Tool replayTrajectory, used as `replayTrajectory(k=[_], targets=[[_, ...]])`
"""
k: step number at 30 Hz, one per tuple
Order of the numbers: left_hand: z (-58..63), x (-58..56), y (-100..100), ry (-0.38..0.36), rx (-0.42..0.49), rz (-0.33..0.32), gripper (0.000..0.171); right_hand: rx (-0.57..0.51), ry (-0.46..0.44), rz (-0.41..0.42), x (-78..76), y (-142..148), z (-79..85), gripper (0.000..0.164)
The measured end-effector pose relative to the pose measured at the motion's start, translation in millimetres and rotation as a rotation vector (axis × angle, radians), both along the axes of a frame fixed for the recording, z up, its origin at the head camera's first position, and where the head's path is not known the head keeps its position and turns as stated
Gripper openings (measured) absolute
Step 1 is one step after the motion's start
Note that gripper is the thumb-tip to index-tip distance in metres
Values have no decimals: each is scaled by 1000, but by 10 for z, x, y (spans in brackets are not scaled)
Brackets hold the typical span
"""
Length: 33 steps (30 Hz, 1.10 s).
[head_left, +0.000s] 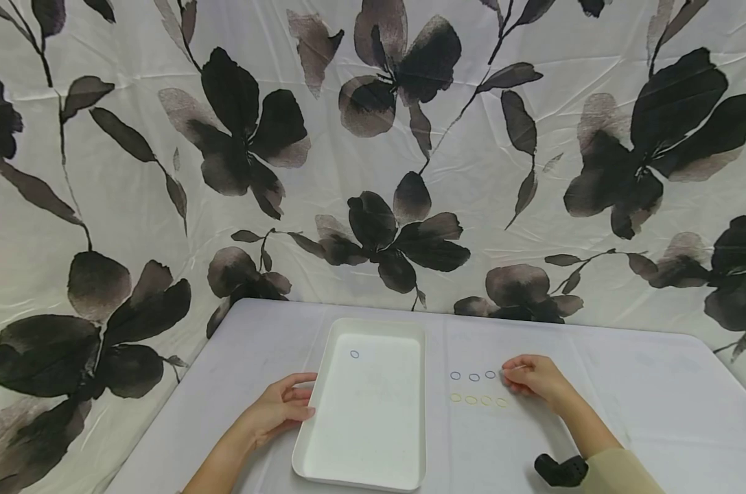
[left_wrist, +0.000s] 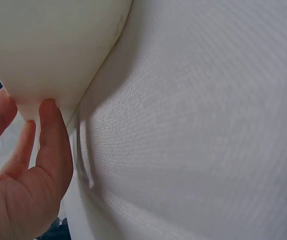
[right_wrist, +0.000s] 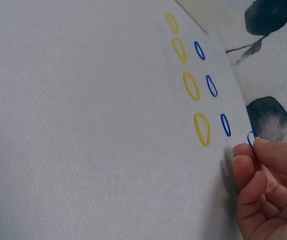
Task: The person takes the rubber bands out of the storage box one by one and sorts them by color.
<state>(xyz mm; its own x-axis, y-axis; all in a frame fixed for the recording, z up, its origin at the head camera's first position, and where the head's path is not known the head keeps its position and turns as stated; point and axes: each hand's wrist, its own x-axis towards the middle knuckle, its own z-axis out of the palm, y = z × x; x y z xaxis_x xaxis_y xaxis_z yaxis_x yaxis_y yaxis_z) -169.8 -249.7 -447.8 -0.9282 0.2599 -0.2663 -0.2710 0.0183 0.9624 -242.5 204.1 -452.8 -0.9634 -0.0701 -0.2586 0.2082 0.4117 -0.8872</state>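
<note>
Thumb and fingertips of my right hand [head_left: 536,377] pinch a small, thin blue rubber band [right_wrist: 251,139] at the right end of the blue row. Three more blue rubber bands [head_left: 474,377] lie on the white cloth beside it, and several yellow rubber bands [head_left: 486,400] form a row nearer to me. On the left, my left hand [head_left: 280,410] has its fingertips against the side of a white rectangular tray [head_left: 309,433]. In the left wrist view these fingers [left_wrist: 53,135] reach out fairly straight and touch the tray's outer wall. One blue rubber band [head_left: 355,354] lies inside the tray, near its far left corner.
White cloth covers the table [head_left: 675,398]. Behind its far edge hangs a white curtain [head_left: 323,158] printed with dark flowers. A black device [head_left: 561,471] sits at my right wrist, beside a pale sleeve [head_left: 622,473].
</note>
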Motion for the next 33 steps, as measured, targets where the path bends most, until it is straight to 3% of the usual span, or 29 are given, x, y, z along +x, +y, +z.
replayTrajectory(k=[18, 27, 33], targets=[[-8, 0, 7, -1, -27, 15, 72, 34, -55, 3, -60, 7, -58, 15], [1, 14, 15, -8, -18, 23, 73, 36, -81, 74, -75, 62, -11, 16], [4, 13, 10, -3, -19, 23, 72, 82, -108, 29, -60, 56, 59, 16]])
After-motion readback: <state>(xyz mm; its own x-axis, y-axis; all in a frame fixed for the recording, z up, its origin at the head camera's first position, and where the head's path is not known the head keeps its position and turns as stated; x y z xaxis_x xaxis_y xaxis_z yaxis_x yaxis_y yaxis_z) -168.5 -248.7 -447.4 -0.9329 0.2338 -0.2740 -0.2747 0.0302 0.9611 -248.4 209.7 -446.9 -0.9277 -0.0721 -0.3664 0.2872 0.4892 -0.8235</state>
